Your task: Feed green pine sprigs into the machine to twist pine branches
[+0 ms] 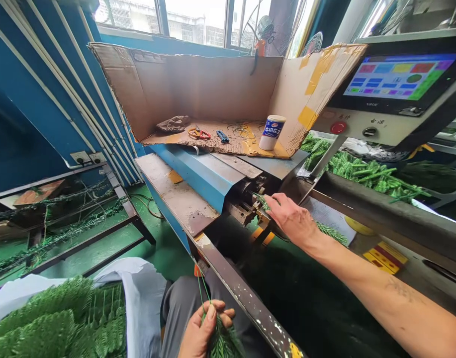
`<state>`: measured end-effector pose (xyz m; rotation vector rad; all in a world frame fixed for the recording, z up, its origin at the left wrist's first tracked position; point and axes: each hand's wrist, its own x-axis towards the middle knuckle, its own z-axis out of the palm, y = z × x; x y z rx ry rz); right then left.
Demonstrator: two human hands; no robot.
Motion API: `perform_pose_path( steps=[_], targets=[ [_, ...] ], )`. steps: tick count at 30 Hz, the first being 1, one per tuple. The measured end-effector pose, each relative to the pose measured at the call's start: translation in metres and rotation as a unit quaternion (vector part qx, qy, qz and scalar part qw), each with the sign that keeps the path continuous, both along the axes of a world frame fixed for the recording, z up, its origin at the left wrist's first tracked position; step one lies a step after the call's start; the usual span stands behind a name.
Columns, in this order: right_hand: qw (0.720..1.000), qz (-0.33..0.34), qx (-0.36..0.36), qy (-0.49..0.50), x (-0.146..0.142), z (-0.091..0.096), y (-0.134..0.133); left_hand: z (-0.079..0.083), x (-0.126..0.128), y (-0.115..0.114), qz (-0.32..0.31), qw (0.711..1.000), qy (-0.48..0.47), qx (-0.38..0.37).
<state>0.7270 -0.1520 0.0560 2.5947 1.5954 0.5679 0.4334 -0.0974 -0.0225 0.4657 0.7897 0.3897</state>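
Note:
My left hand [203, 330] is low in the view above my grey-trousered lap, with its fingers closed around the green wire stems of an artificial pine sprig [222, 343]. The wires run up toward the metal edge of the machine. Far ahead, my right hand [291, 219] lies with extended fingers over a green artificial pine sprig [263, 202] at the jaws of the metal feed mechanism [246, 204]. My palm hides part of that sprig, so any grip is hidden.
A white sack of green pine sprigs [52, 318] lies at lower left. Cardboard lining [186, 84] holds scissors, a blue tool and a white can. A touchscreen control panel [399, 77] stands at right, above piled green branches [365, 174]. A long metal rail [384, 214] crosses beneath.

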Motion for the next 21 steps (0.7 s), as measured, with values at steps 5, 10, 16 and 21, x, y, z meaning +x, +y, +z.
perform_pose_path(
  steps=[5,10,16,21],
  targets=[
    [0.982,0.142,0.059,0.106,0.004,-0.011,-0.014,0.0,-0.005,-0.003,0.045,0.996,-0.075,-0.019],
    [0.932,0.175,0.102,0.301,-0.083,-0.024,-0.032,0.008,-0.011,0.004,0.099,0.993,-0.051,-0.027],
    [0.821,0.23,-0.009,0.522,-0.209,-0.079,-0.028,0.009,-0.013,0.005,0.228,0.972,-0.018,0.05],
    [0.815,0.324,0.03,0.479,-0.235,-0.112,-0.024,0.006,-0.037,0.018,0.191,0.965,0.079,0.161]
  ],
)
